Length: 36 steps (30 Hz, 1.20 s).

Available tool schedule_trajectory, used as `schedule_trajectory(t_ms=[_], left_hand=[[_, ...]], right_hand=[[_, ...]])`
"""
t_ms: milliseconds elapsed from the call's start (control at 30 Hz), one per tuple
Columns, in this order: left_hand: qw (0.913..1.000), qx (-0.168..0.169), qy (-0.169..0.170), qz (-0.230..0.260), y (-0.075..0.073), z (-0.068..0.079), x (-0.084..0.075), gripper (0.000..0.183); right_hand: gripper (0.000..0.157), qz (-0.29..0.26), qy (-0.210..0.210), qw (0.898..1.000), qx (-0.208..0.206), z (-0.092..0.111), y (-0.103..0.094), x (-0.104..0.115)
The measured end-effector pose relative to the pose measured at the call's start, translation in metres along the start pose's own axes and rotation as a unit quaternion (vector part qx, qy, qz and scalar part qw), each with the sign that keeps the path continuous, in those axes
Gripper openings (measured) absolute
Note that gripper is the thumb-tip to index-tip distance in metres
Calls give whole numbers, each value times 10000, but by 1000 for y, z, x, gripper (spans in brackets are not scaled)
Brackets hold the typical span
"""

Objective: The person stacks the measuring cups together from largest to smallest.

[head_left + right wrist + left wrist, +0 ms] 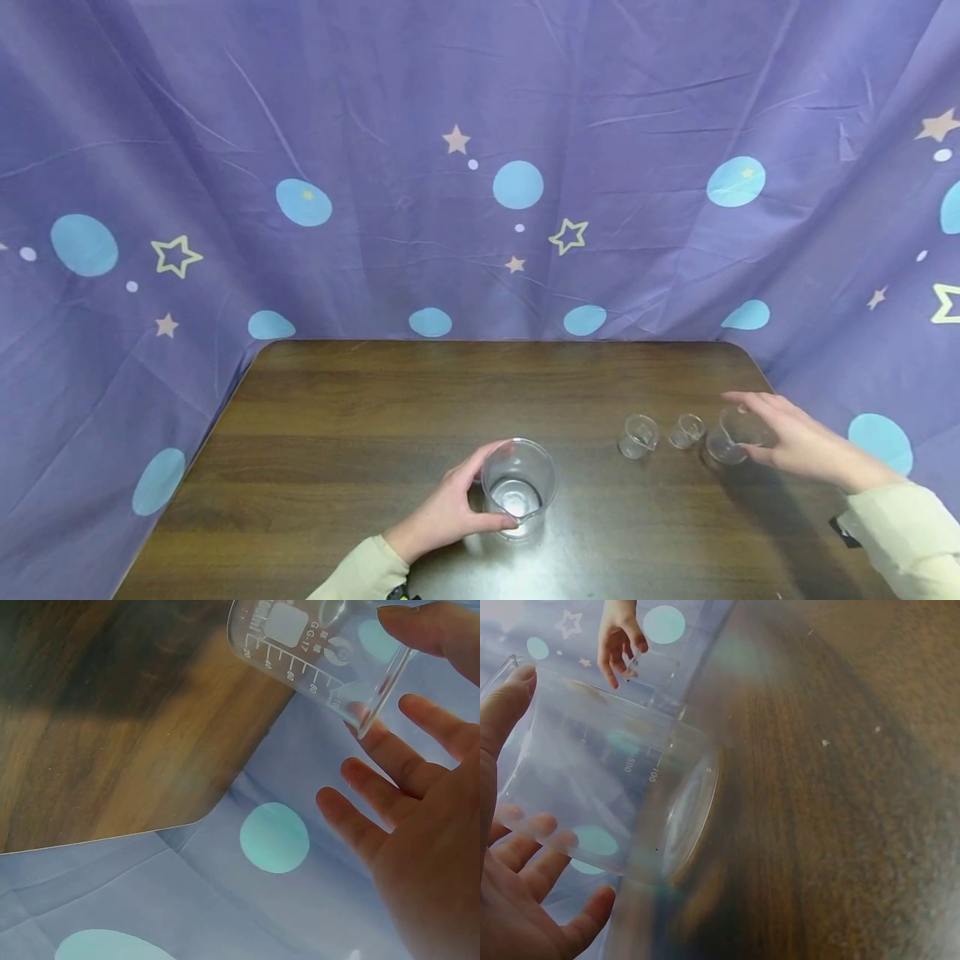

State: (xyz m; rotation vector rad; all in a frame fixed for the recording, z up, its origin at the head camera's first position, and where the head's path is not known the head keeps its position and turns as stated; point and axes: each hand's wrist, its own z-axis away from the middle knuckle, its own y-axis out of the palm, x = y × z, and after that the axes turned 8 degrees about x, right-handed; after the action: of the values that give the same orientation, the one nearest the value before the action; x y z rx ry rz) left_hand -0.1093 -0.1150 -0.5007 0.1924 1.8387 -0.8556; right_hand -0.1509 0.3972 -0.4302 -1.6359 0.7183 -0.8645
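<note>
In the head view my left hand (453,504) grips a large glass beaker (551,492) at the middle front of the table, thumb and fingers spread around its rim. Its printed scale shows in the left wrist view, where the thumb (517,694) lies at the rim of the beaker (607,772). Over on the right, my right hand (802,437) holds a smaller beaker (723,448) by the rim between thumb and fingers. White graduation marks on this beaker (300,645) show in the right wrist view.
Left of the right hand stand two little beakers, a very small one (687,432) and a slightly larger one (637,437). The brown wooden table (337,417) has rounded far corners. A purple curtain (390,167) with stars and blue spots surrounds its back and sides.
</note>
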Motion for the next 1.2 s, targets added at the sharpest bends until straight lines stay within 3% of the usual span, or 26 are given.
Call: schedule_trajectory(t_ms=[400, 767, 1200], left_hand=[[9996, 116, -180, -164, -4, -1, -4, 91], [9992, 211, -337, -26, -3, 0, -4, 92], [9993, 199, -311, -32, -3, 0, -5, 90]], right_hand=[[81, 210, -282, 9993, -112, -4, -7, 15], [83, 313, -432, 9984, -165, -5, -9, 29], [82, 451, -735, 9958, -318, -11, -12, 43]])
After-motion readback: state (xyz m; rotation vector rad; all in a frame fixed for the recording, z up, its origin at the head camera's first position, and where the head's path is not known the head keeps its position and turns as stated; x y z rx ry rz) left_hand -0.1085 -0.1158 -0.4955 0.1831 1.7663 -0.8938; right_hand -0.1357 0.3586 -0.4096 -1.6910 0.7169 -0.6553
